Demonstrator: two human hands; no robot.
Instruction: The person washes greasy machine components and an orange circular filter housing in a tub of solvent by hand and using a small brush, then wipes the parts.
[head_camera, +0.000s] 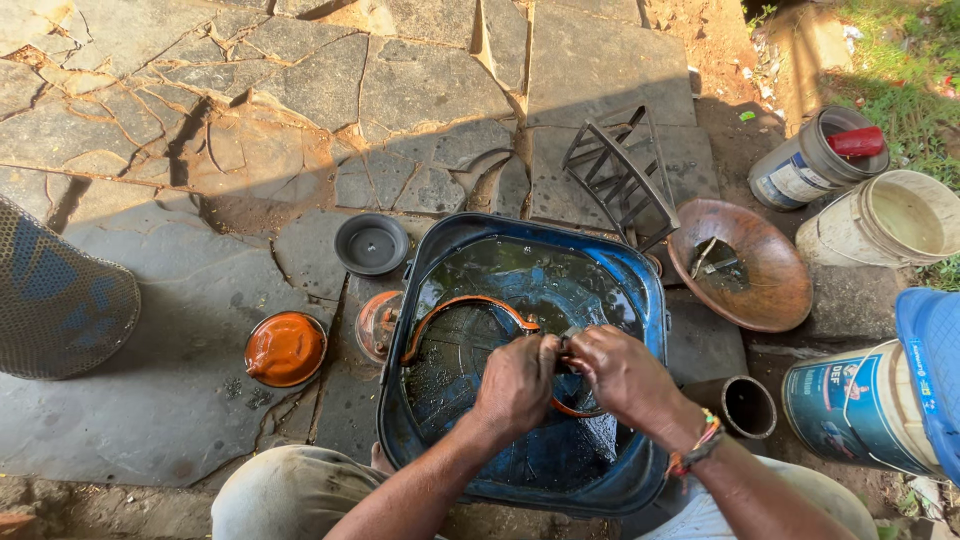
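Two knees in pale grey trousers (290, 495) are seen at the near edge, and a big blue plastic tub (640, 300) full of dark oily liquid is set between them. Over the tub, a thin orange rubber ring (465, 305) is held by both hands. The left hand (515, 385) is closed on the ring, and the right hand (620, 372) is closed on it too, just beside the left. The ring is bent out to the left, above the dark liquid, and a small part peeks out under the hands.

A round orange metal lid (286, 348) is seen on the stone floor to the left of the tub. A black round cap (371, 243) is seen farther away, near the tub's far left corner. A rusty brown metal bowl (770, 290) is seen to the right. Two white plastic buckets (890, 220) are seen at the far right, and a black metal rack (620, 175) lies behind the tub.
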